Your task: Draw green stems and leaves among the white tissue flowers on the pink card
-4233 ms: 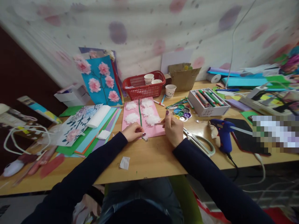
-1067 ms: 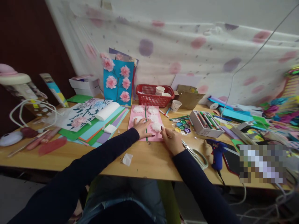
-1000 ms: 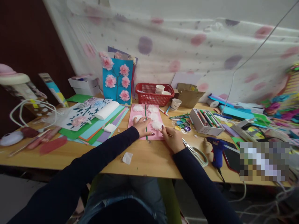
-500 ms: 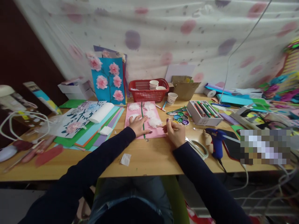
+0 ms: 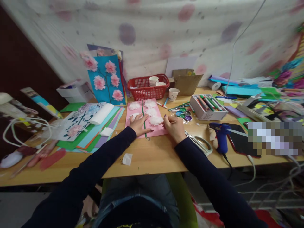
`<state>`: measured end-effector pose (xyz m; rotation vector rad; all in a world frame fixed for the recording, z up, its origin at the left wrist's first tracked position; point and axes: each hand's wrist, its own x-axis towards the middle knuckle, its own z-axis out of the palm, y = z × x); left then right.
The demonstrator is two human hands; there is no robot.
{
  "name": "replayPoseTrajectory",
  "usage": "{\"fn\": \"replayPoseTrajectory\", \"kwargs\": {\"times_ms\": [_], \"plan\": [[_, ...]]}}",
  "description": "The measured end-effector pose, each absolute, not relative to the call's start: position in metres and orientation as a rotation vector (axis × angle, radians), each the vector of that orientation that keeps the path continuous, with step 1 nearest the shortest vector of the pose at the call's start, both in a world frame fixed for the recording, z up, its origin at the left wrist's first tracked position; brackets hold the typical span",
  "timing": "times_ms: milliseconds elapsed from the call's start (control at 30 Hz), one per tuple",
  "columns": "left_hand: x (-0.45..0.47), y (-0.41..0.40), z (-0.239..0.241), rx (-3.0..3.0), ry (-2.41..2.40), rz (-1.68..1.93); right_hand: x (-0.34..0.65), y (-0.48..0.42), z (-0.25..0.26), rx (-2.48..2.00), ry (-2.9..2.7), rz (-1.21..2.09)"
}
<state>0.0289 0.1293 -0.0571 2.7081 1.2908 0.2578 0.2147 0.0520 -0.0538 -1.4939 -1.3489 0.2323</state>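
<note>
A pink card lies flat on the wooden table in front of me. It carries several white tissue flowers and a thin green paper stem. My left hand rests flat on the card with fingers spread, over the stem and a lower left flower. At the card's right edge my right hand is curled, fingertips pinched beside a white flower. What the fingertips hold is too small to name.
Scissors and a blue glue gun lie right of my right hand, near a paint palette and a marker box. Behind stand a red basket, a paper cup, a blue flower picture. Coloured sheets lie left.
My left hand has stayed flat on the card. My right hand rose a little from the table edge toward the right-hand flower. The camera tipped downward.
</note>
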Motion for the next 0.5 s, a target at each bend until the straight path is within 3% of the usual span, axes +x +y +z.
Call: {"fn": "replayPoseTrajectory", "kwargs": {"times_ms": [367, 500], "plan": [[0.029, 0.127, -0.058, 2.712, 1.262, 0.287, 0.226, 0.027, -0.040, -1.384, -1.141, 0.048], [0.032, 0.124, -0.055, 2.743, 1.119, 0.350, 0.243, -0.017, -0.029, -1.251, -1.430, 0.012]]}}
